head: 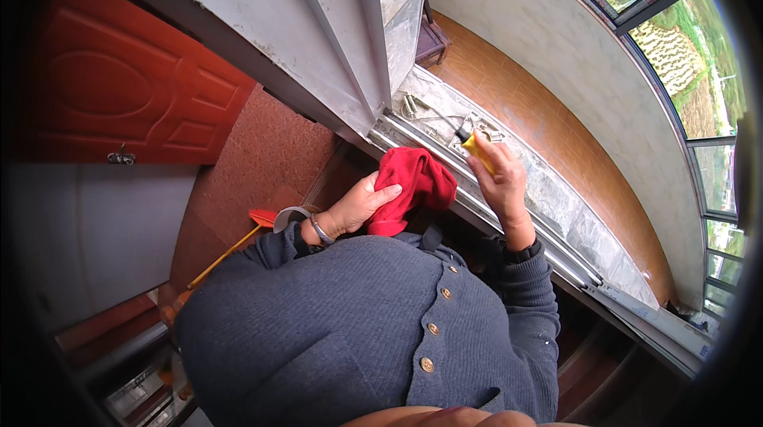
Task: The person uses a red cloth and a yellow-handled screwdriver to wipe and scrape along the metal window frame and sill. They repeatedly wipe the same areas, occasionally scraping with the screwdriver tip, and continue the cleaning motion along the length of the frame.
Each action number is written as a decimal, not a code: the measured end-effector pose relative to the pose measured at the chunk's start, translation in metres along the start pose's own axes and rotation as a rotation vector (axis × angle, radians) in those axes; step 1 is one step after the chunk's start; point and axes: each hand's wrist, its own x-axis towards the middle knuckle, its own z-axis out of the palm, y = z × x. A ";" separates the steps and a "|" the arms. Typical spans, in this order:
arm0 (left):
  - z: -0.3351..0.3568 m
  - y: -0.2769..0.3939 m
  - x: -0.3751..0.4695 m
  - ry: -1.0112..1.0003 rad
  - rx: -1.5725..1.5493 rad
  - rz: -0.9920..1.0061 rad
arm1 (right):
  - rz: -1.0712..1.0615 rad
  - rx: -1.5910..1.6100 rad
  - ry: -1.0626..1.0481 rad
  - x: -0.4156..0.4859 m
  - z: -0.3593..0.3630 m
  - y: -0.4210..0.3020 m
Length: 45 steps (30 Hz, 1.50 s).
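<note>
My left hand (360, 203) grips a folded red cloth (420, 180) in front of my body. In my right hand (503, 177) is a screwdriver (477, 147) with a yellow and black handle. Its thin shaft points up and left over a stone sill (554, 215). Beneath and around the shaft lie small metal parts (489, 129), which look like lock hardware. A metal cylinder (409, 105) rests at the sill's far end. Between the cloth and the sill runs a metal sliding track (471, 188).
A white-grey metal frame (334, 28) rises beyond the track. At the left stands a red panelled door (113, 81) with a handle. A broom with a yellow stick (223, 257) is near my left elbow. Past the sill are a wood-look floor (536, 105) and a dark wooden piece of furniture (432, 40).
</note>
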 end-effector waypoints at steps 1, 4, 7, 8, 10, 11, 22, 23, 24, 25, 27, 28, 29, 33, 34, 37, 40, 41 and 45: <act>-0.001 0.000 0.000 -0.010 0.008 0.002 | -0.041 -0.088 -0.065 -0.001 -0.004 -0.002; -0.002 -0.001 0.001 -0.025 -0.031 0.007 | -0.116 -0.333 -0.198 0.002 -0.005 -0.005; -0.002 -0.001 0.000 -0.007 -0.032 -0.005 | -0.156 -0.411 -0.266 0.012 0.007 -0.007; -0.003 -0.001 0.000 -0.008 -0.026 -0.002 | -0.155 -0.441 -0.268 0.015 0.012 -0.007; -0.003 0.000 -0.001 -0.009 -0.032 0.005 | -0.194 -0.474 -0.258 0.022 0.027 -0.008; -0.004 0.001 -0.001 -0.008 -0.031 0.008 | -0.206 -0.489 -0.263 0.025 0.033 -0.009; -0.008 -0.001 -0.010 -0.026 -0.038 -0.066 | -0.398 -0.306 -0.159 0.017 0.004 -0.003; -0.008 -0.002 -0.010 -0.037 -0.019 -0.048 | -0.365 -0.365 -0.196 0.016 0.000 -0.003; -0.008 -0.002 -0.010 -0.037 -0.009 -0.045 | -0.341 -0.423 -0.188 0.015 -0.001 -0.005; -0.009 -0.002 -0.011 -0.040 -0.012 -0.033 | -0.351 -0.473 -0.182 0.014 0.000 -0.007; -0.009 -0.003 -0.011 -0.027 -0.020 -0.032 | -0.317 -0.597 -0.179 0.014 0.009 -0.013; -0.010 -0.003 -0.011 -0.026 -0.041 -0.033 | -0.273 -0.586 -0.176 0.013 0.016 -0.018; -0.010 -0.004 -0.011 -0.025 -0.029 -0.022 | -0.243 -0.598 -0.182 0.012 0.025 -0.021; -0.009 -0.004 -0.011 -0.021 -0.025 0.008 | -0.238 -0.520 -0.142 0.018 0.051 -0.022; -0.009 -0.004 -0.011 -0.018 -0.035 0.008 | -0.250 -0.487 -0.145 0.021 0.053 -0.019; -0.008 -0.001 -0.012 -0.060 -0.012 -0.020 | -0.293 -0.326 -0.163 0.028 0.044 -0.007; -0.006 0.001 -0.014 -0.040 -0.043 -0.032 | -0.438 -0.187 -0.123 0.019 0.020 -0.005; -0.007 0.002 -0.013 -0.038 -0.034 -0.022 | -0.506 -0.117 -0.111 0.018 0.013 -0.006; -0.007 -0.001 -0.011 -0.043 -0.028 -0.029 | -0.334 -0.398 -0.221 0.018 -0.003 -0.008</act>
